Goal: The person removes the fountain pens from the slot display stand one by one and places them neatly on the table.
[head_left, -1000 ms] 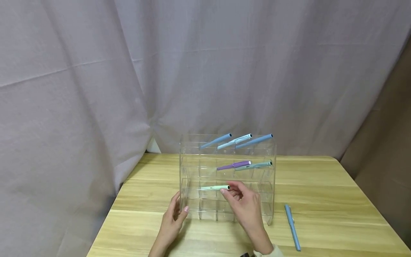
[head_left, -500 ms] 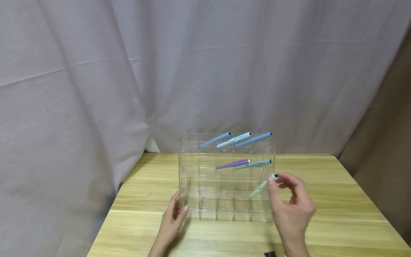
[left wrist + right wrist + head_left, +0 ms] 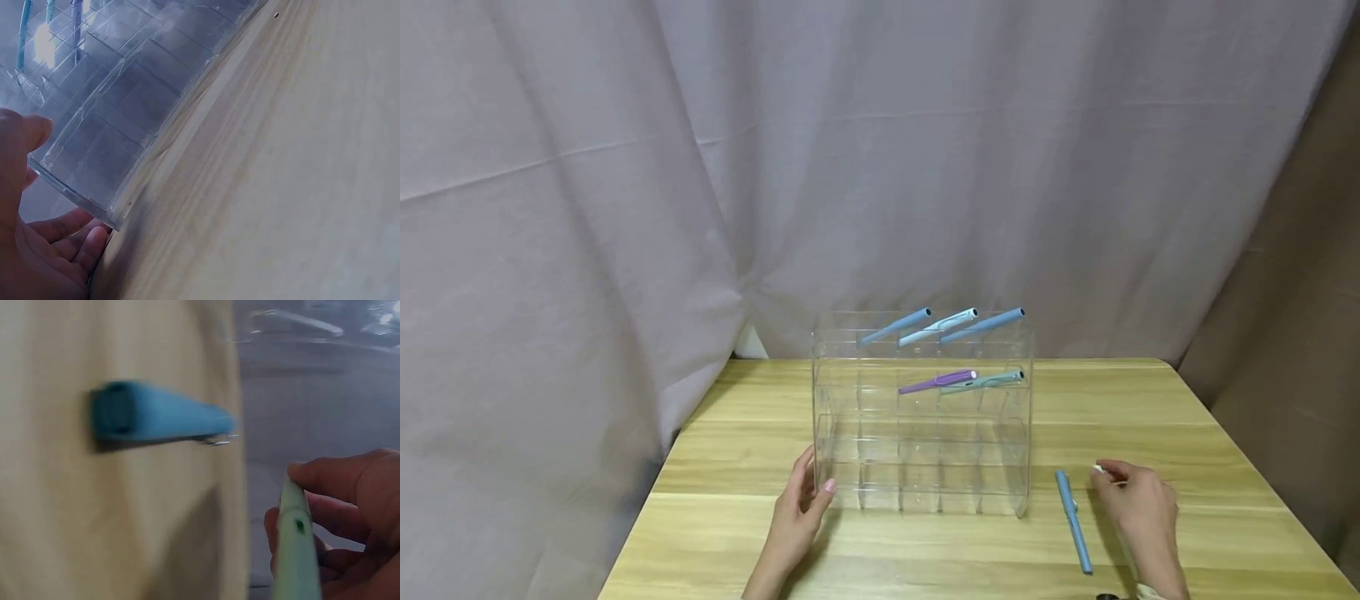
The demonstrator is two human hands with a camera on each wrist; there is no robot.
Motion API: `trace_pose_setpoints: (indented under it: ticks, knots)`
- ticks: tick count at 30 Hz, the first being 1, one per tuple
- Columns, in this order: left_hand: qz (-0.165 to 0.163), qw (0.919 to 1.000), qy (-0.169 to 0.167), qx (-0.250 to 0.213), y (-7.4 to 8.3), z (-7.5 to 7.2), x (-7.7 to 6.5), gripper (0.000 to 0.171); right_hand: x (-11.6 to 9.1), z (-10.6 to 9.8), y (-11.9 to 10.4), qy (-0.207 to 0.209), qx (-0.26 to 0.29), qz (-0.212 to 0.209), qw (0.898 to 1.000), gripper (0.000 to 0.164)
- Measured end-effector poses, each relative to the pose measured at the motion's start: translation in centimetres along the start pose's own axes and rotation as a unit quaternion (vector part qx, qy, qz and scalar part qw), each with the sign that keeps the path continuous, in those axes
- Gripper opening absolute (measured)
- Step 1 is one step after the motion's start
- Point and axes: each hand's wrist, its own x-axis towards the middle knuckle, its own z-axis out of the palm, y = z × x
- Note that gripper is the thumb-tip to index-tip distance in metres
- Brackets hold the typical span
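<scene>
A clear acrylic pen rack with tiered compartments stands on the wooden table. My left hand holds its lower left side, the thumb in front and the other fingers around the side panel's edge. To the right of the rack, my right hand pinches a pale green pen; its body is mostly hidden in the head view but plain in the right wrist view. Between that hand and the rack, a blue pen lies on the tabletop.
On the rack's top tier lean a blue pen, a light blue pen and another blue pen. One tier lower sit a purple pen and a grey-green pen. A grey curtain hangs behind the table.
My right hand has drawn the pale green pen out of the rack's lower tier and carried it right, past the blue pen on the table. The left hand stays at the rack.
</scene>
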Motion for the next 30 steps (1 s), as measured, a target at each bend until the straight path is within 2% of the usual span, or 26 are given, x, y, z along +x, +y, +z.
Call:
trace_pose_setpoints:
  ticks: [3,6,10,16,19,22,24,27,30]
  knots:
    - [-0.006,1.0000,0.000,-0.005,-0.2,0.0,-0.1,0.065,0.4,1.3,1.5,-0.023,-0.008,0.010,1.000,0.032]
    - [-0.002,1.0000,0.000,-0.007,-0.2,0.1,-0.2,0.065,0.4,2.1,2.1,-0.026,-0.010,0.008,1.000,0.030]
    - [0.003,1.0000,0.002,-0.007,-0.3,0.2,-0.1,0.064,0.7,2.8,2.2,-0.018,-0.012,0.003,1.000,0.030]
    - [-0.002,1.0000,0.002,-0.006,-0.2,0.2,0.0,0.064,1.3,3.6,2.1,-0.038,-0.016,0.008,0.999,0.035]
    - [0.002,1.0000,-0.001,-0.003,-0.2,0.2,0.0,0.064,1.4,3.5,1.6,-0.029,-0.010,0.002,1.000,0.037]
    - [-0.002,1.0000,0.000,-0.004,-0.3,0.1,0.0,0.064,0.8,2.8,-0.4,0.020,0.015,-0.009,1.000,0.036]
    - [-0.007,1.0000,0.001,-0.004,-0.3,0.1,-0.1,0.065,0.1,1.8,-2.8,0.066,0.057,-0.010,0.996,0.031]
    - [-0.008,1.0000,0.002,-0.001,-0.4,0.0,0.0,0.064,-0.9,-0.3,-7.4,0.113,0.152,-0.031,0.981,0.024]
    - [-0.006,1.0000,0.005,0.001,-0.3,0.0,0.2,0.064,-1.3,-2.3,-11.7,0.115,0.224,-0.075,0.965,0.021]
